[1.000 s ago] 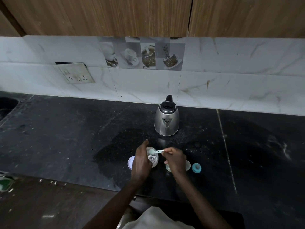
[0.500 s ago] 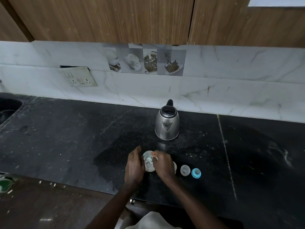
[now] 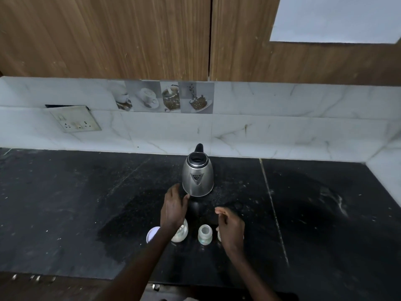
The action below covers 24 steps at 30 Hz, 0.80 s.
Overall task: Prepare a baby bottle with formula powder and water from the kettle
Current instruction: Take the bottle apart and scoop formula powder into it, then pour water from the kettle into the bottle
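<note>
A steel kettle point(image 3: 198, 177) with a black lid and handle stands on the black counter point(image 3: 86, 203), spout side toward me. My left hand point(image 3: 174, 208) is open just left of its base, with the thumb tip close to the kettle's lower edge. A small clear baby bottle point(image 3: 204, 234) stands upright with its mouth uncovered near the counter's front. To its left, a clear jar with white powder point(image 3: 181, 235) is partly hidden by my left wrist, and a white lid point(image 3: 152, 234) lies beside it. My right hand point(image 3: 231, 227) hovers right of the bottle, fingers loosely curled and empty.
A whitish piece point(image 3: 218, 235) peeks out from under my right hand. A white tiled backsplash with a socket plate point(image 3: 74, 121) runs behind the counter, and wooden cabinets point(image 3: 130, 35) hang above. A wet patch darkens the counter to the left of the jar.
Both hands let go of the containers and moved apart. My left hand rose toward the kettle. The scoop is no longer seen in my right hand. The camera tilted up.
</note>
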Motion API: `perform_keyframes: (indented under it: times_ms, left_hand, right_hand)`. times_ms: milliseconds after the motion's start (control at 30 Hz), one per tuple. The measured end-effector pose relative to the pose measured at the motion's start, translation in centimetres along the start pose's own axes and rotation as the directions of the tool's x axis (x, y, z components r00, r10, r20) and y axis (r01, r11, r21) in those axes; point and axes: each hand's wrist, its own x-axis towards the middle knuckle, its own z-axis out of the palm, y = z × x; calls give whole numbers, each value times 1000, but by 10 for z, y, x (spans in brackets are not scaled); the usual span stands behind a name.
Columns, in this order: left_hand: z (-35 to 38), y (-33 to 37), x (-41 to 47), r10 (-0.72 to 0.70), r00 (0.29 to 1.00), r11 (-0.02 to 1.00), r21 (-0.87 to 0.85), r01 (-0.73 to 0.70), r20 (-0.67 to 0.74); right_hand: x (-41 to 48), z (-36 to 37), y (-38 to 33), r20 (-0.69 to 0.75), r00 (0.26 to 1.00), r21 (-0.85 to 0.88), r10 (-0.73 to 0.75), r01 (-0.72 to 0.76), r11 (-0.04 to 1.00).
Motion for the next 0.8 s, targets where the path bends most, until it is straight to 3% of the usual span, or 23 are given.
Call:
perform_keyframes:
  times_ms: [133, 267, 400, 567, 633, 800]
  left_hand:
    - [-4, 26, 51, 1, 986, 1000, 2, -1, 168]
    - [2, 30, 124, -156, 956, 987, 10, 159, 249]
    - [13, 23, 173, -307, 893, 906, -187, 380, 328]
    - [5, 27, 173, -259, 831, 751, -439, 493, 492]
    - [-10, 45, 160, -209, 832, 743, -470, 476, 513]
    - [-13, 43, 163, -178, 833, 690, -537, 485, 524]
  right_hand:
    - [17, -13, -8, -63, 998, 22, 22, -20, 1000]
    - [17, -18, -20, -75, 997, -168, -9, -3, 986]
    - [16, -16, -25, -5, 999, -304, -37, 34, 952]
    - [48, -11, -32, 46, 991, -94, 126, -121, 988]
    - [67, -6, -40, 95, 978, -30, 188, -186, 982]
    - [119, 17, -69, 133, 973, -44, 190, -186, 982]
